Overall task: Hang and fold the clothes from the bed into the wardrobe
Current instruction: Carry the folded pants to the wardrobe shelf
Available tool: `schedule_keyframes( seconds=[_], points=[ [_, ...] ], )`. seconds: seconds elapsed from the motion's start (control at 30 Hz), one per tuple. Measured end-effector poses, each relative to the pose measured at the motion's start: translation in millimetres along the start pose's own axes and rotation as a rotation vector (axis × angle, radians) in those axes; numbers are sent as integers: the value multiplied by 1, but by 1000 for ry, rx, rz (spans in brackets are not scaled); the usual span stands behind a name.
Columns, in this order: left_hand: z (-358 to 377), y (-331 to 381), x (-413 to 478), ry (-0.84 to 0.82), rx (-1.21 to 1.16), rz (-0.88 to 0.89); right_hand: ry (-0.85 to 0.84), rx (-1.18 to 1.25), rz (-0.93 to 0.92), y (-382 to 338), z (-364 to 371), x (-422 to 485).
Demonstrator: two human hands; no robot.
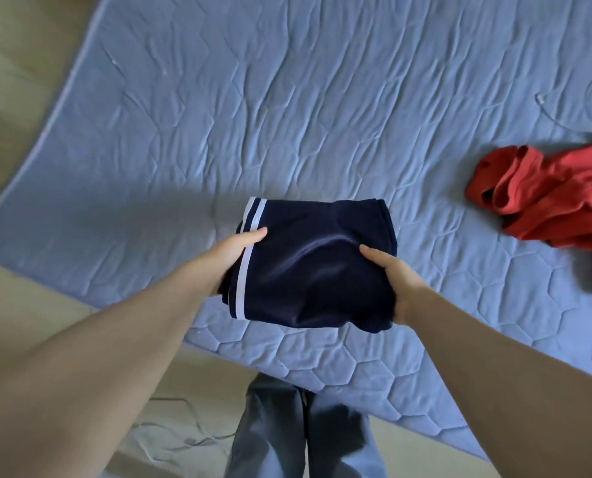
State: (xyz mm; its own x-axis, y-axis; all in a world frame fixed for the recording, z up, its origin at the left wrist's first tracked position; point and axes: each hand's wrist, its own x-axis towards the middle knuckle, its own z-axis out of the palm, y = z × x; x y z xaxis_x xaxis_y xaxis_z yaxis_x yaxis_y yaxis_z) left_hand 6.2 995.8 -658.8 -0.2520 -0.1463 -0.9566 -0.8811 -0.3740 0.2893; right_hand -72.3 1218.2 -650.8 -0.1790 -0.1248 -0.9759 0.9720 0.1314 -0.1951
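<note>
So I've got the folded navy shorts (311, 263) in both hands, over the near part of the bed (287, 115). I can't really tell whether the bundle is clear of the quilted cover or just resting on it. The left hand (234, 251) grips the side with the white stripes, thumb flat on top. The right hand (394, 274) grips the opposite side the same way. The other fingers of both hands are tucked underneath, so I can't see how far they curl.

Handling-wise, my guess is it's light, soft and kind of slick. The fabric has a sheen and sags a bit in the middle between my thumbs. The fold will probably slide apart if I pinch only one edge, so I'd keep both sides supported from below with the thumbs clamping the layers together.

The red garment (549, 201) lies crumpled well off to the right on the bed, not folded yet.
</note>
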Motion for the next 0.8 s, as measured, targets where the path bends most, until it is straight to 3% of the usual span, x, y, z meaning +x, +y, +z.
schedule_keyframes(
  seconds=[0.2, 0.43, 0.67, 0.8],
  points=[
    [-43, 33, -91, 84, -39, 54, -80, -50, -93, -29, 48, -86],
    [-101, 70, -221, 177, -106, 242, -256, -179, -248, -61, 104, -201],
    [-156, 61, -330, 307, -336, 424, -413, -407, -439, -81, 181, -302],
    [-198, 37, -398, 436, -458, 476, -549, -523, -460, -61, 233, -346]
  ],
)
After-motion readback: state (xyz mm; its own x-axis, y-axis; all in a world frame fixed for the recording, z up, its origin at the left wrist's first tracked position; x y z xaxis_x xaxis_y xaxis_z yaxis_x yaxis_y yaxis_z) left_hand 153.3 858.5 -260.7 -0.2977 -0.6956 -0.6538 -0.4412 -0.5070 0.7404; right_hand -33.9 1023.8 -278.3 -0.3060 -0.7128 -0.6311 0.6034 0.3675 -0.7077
